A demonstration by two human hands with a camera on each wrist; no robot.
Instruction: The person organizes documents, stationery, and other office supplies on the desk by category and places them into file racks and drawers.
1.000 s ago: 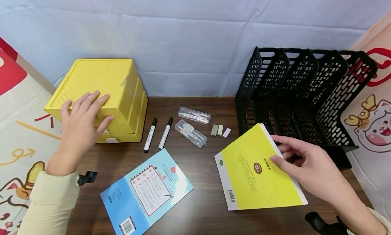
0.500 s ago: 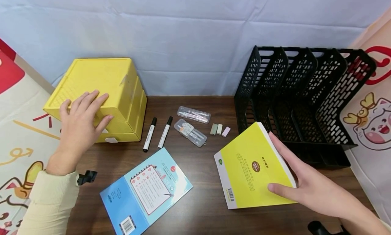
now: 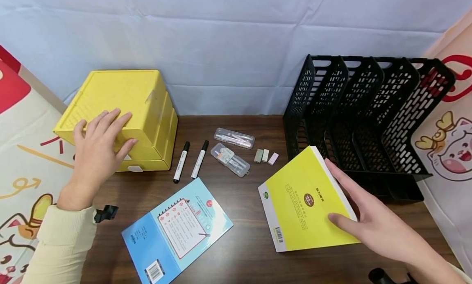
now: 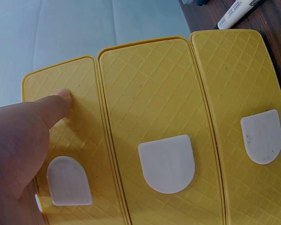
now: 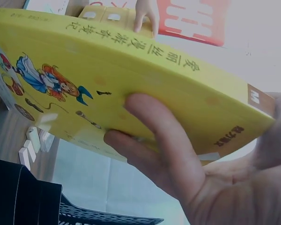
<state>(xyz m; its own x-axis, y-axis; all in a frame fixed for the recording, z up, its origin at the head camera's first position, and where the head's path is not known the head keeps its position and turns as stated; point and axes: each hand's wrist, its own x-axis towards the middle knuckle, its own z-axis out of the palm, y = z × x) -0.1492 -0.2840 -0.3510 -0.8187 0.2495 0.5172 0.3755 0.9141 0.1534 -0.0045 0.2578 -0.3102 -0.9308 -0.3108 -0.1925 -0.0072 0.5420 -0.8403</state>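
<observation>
My right hand (image 3: pixel 376 222) holds a thick yellow book (image 3: pixel 295 206) with a white spine, lifted and tilted before the black file rack (image 3: pixel 354 153). The thumb lies on its back cover, and the fingers (image 5: pixel 164 131) spread across its illustrated front cover in the right wrist view. At the left, my left hand (image 3: pixel 97 146) rests on a yellow drawer box (image 3: pixel 125 91), fingers over the top edge. Its thumb (image 4: pixel 56 108) touches the top drawer's front in the left wrist view; all the drawers look closed. A blue workbook (image 3: pixel 177 230) lies flat on the table between the hands.
Two black-capped markers (image 3: pixel 181 162) lie right of the drawer box. Beside them are two clear plastic cases (image 3: pixel 230 160) and several small erasers (image 3: pixel 265 155) on the brown table (image 3: pixel 239 198). A pale cloth (image 3: pixel 228 54) hangs behind.
My right hand has shifted its hold on the yellow book, with the fingers now farther under it and the book tilted up more. My left hand has stayed on the drawer box.
</observation>
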